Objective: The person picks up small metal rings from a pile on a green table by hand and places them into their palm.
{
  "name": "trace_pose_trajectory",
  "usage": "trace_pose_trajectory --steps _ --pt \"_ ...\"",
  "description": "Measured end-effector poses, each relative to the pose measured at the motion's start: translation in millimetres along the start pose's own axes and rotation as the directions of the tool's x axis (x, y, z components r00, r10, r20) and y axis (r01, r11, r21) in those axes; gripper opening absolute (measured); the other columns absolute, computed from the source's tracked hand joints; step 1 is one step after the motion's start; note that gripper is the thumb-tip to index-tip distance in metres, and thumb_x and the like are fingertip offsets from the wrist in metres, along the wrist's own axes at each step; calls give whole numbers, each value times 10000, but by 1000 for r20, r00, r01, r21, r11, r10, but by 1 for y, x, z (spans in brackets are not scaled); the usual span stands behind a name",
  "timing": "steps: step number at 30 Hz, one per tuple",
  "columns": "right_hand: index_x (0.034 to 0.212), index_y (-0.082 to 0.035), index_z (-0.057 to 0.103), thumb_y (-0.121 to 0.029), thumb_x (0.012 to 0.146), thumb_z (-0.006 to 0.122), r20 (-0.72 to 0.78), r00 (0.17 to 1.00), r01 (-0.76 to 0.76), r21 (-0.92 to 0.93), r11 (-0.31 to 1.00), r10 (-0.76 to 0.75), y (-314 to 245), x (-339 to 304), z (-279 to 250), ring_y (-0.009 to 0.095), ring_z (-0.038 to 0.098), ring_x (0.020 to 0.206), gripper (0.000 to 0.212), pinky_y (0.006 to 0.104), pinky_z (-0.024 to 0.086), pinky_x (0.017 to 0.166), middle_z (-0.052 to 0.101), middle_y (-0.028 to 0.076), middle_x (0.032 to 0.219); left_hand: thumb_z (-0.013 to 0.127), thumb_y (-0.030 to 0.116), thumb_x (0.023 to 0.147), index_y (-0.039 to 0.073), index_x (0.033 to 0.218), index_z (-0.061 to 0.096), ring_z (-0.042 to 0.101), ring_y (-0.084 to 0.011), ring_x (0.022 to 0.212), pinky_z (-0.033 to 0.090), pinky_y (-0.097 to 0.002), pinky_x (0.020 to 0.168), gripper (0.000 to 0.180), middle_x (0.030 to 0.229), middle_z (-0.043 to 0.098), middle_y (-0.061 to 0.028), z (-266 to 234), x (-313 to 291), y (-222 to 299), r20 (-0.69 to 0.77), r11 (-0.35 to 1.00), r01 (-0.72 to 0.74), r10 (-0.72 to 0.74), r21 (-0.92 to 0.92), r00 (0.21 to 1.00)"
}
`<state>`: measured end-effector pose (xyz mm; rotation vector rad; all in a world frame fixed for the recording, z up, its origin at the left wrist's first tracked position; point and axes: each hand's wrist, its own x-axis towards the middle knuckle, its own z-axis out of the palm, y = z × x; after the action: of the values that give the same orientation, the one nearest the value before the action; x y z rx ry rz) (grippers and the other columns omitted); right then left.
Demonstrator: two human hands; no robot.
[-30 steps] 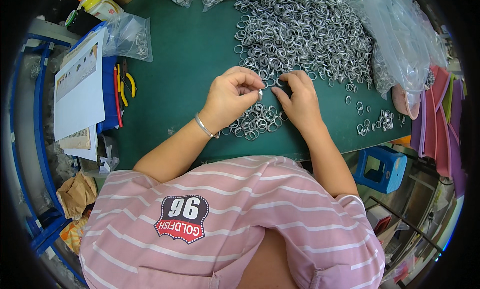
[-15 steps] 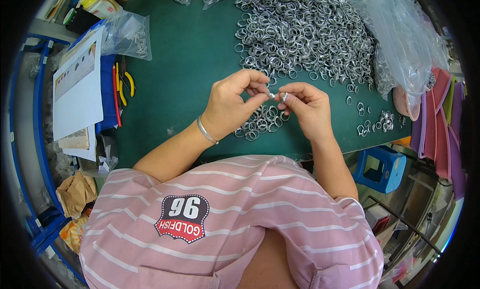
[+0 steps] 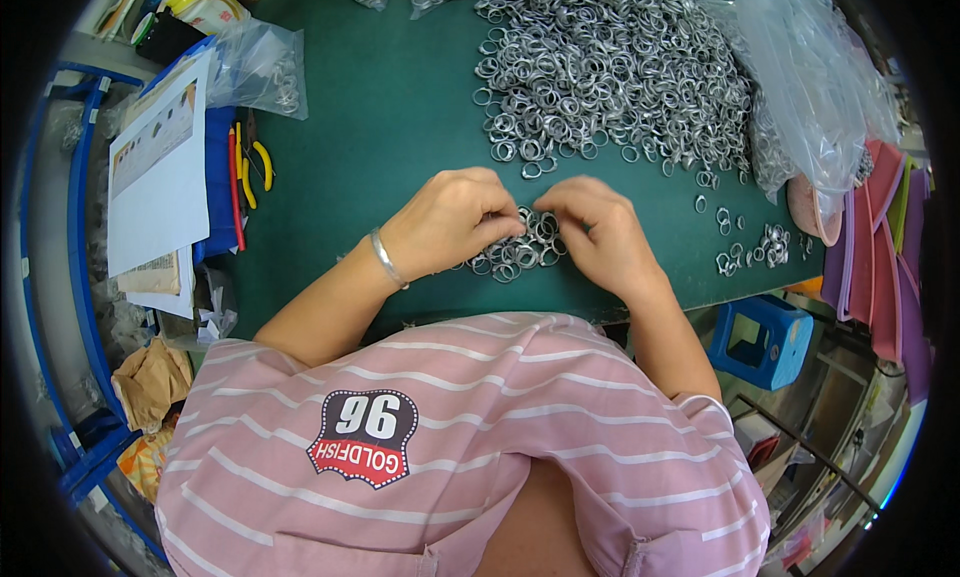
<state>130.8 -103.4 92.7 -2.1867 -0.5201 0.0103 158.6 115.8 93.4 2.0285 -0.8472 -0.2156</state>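
Note:
A small heap of silver-coloured metal rings (image 3: 512,260) lies on the green tabletop close in front of me. My left hand (image 3: 455,220), with a bangle on its wrist, reaches over the heap's left side. Its thumb and forefinger are pinched together at the upper rings; whatever is between them cannot be made out. At the heap's right edge, my right hand (image 3: 598,229) has its fingers bent down toward the rings. Motion blurs it slightly, and its fingertips are partly hidden. Beyond both hands spreads a much larger pile of similar rings (image 3: 620,72).
Clear plastic bags (image 3: 800,67) stand at the right of the big pile. Several loose rings (image 3: 772,243) lie near the right table edge. Yellow-handled pliers (image 3: 262,165) and papers (image 3: 160,177) are at the left. A blue stool (image 3: 765,339) stands below the table's right side.
Both hands have come down and nearer to me, from above the gap between the piles to the small heap. They have moved apart; the small pieces seen at their fingertips no longer show.

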Motion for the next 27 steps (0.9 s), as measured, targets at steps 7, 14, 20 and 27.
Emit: trace_pose_trajectory --steps 7,14,20,27 --pt "832 -29 646 -33 736 711 -141 990 -34 -305 952 -10 19 14 10 309 565 865 115 380 487 736 573 100 885 742 70 728 38 863 632 584 -291 820 487 -379 707 177 900 563 -106 29 21 -17 -121 966 18 14 257 993" --pt "878 -21 608 13 721 719 -208 963 -188 -56 981 173 20 2 10 256 617 809 195 332 508 683 591 94 896 700 4 775 28 853 600 632 -177 729 515 -287 634 130 847 626 -79 24 18 -11 -188 983 159 -174 -90 967" --pt "1073 -5 547 138 713 664 -322 940 -37 227 973 111 19 -2 15 171 638 832 404 267 534 691 557 99 986 649 -20 835 -10 970 563 657 -132 770 540 -234 674 160 900 668 -97 19 18 -5 -1 641 343 -473 -686 881" --pt "1043 4 553 168 712 628 -475 879 194 293 936 -33 0 -1 16 185 635 857 378 272 532 706 548 115 1015 620 -53 833 -12 963 581 663 -151 813 545 -246 702 142 929 661 -110 19 16 -3 -9 486 254 -475 -836 880"
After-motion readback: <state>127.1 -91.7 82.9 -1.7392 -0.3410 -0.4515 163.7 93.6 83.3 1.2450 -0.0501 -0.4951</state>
